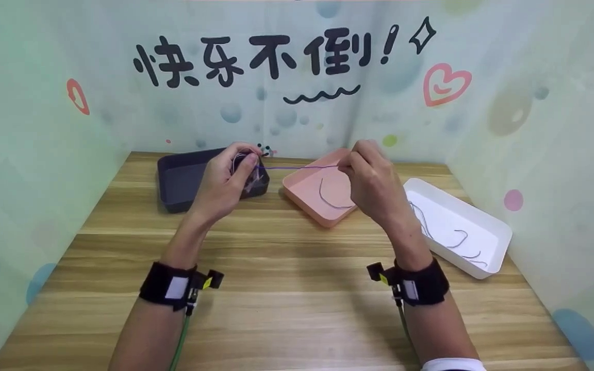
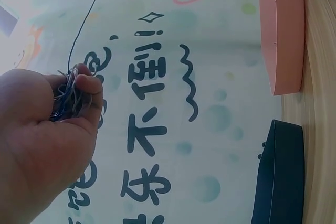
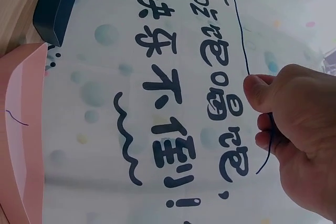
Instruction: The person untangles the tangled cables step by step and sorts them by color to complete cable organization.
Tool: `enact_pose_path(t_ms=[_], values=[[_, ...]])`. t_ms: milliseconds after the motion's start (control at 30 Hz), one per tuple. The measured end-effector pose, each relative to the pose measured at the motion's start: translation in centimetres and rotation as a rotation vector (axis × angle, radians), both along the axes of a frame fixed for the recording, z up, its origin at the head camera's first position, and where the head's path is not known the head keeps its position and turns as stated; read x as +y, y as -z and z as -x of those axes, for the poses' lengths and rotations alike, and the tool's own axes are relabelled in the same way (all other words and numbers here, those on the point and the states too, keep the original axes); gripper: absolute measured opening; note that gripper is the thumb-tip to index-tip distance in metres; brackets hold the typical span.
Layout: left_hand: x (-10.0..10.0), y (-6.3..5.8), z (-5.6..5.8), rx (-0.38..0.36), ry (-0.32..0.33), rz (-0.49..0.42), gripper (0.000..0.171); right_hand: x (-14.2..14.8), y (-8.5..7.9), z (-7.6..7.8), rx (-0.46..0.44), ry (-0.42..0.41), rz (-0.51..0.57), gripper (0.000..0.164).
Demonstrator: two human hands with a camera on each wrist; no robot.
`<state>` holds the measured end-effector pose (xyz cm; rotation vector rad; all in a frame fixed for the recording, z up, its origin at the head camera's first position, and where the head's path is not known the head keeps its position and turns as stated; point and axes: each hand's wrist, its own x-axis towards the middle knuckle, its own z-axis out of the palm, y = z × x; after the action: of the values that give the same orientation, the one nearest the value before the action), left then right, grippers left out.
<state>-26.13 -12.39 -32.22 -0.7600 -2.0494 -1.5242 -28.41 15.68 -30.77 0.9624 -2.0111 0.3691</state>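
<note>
Two bare hands work above one wooden table [image 1: 297, 309], joined by one bluish-violet strand [image 1: 297, 167] that runs taut between them. The left hand [image 1: 227, 178] has its fingers and thumb curled around one tangled bundle of thin wires [image 2: 73, 98], white, grey and blue; how many wires it contains cannot be told. The right hand [image 1: 374, 178] pinches the strand between thumb and fingers, and one loose end of it hangs past the hand in the right wrist view.

Three trays stand on the table. One dark tray [image 1: 179, 180] sits at the left, partly hidden behind the left hand and bundle. One pink tray [image 1: 299, 188] stands in the middle, with one curved wire [image 1: 328, 201] visible inside. One white tray [image 1: 444, 206] lies at an angle on the right, holding several thin wires [image 1: 459, 241], too fine to count surely.

Two black wrist straps, one left [image 1: 155, 282] and one right [image 1: 435, 283], circle the arms. Four large black characters and one pink heart [image 1: 446, 85] mark the back wall.
</note>
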Motion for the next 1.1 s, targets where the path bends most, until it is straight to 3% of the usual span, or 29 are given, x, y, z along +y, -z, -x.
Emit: enact_pose_path(t_ms=[133, 333, 600, 867, 1000, 1100], values=[[0.1, -0.1, -0.2, 0.04, -0.034, 0.014, 0.016, 0.0, 0.0, 0.3, -0.011, -0.011, 0.034, 0.004], [0.3, -0.2, -0.4, 0.075, -0.049, 0.003, 0.016, 0.4, 0.1, 0.6, -0.072, -0.18, 0.118, 0.012], [0.5, -0.3, -0.4, 0.066, -0.017, -0.037, 0.017, -0.1, -0.7, -0.2, -0.073, -0.253, 0.147, 0.054], [1.6, -0.2, -0.6, 0.038, 0.064, -0.057, 0.017, -3.2, -0.9, -2.1, 0.054, -0.289, 0.004, 0.081], [2.4, -0.1, -0.9, 0.046, 0.078, -0.025, 0.017, -4.9, -0.1, -2.6, 0.109, -0.287, -0.064, 0.08], [2.8, -0.1, -1.1, 0.056, 0.07, -0.008, 0.017, -5.6, 0.6, -2.7, 0.134, -0.276, -0.068, 0.065]])
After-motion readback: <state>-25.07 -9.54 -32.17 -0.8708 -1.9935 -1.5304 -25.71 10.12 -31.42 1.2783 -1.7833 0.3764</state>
